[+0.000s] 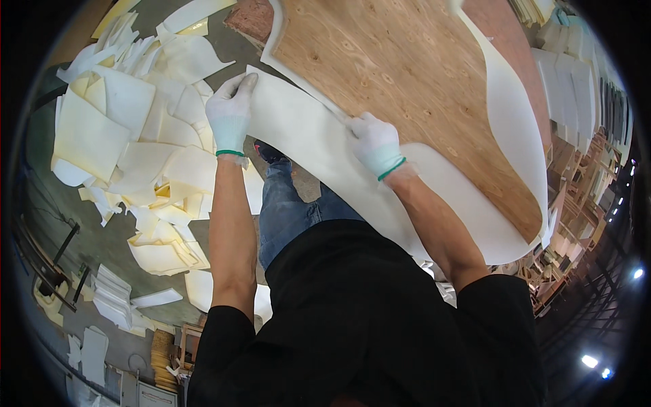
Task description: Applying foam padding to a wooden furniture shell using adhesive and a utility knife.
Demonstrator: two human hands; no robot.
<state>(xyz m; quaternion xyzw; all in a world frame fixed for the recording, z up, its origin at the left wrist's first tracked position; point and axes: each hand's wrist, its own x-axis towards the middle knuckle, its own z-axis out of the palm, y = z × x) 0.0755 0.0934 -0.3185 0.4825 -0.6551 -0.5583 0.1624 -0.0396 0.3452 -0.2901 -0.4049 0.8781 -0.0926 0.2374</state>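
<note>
A large plywood panel [400,61] with a curved outline lies on white foam sheet, whose pale margin [512,102] shows along the panel's right side. In front of it a long strip of white foam [291,112] curves toward my body. My left hand [230,108], in a white glove with a green cuff, pinches the strip's far left end between thumb and fingers. Gloved the same way, my right hand [375,144] is closed at the panel's near edge, above the foam. Whatever its fingers grip is too small to make out.
Foam offcuts [135,122] lie heaped on the floor to the left. More foam pieces [112,292] lie at lower left, near a metal frame [44,264]. Stacked foam sheets [569,95] and wooden frames [576,203] stand at the right.
</note>
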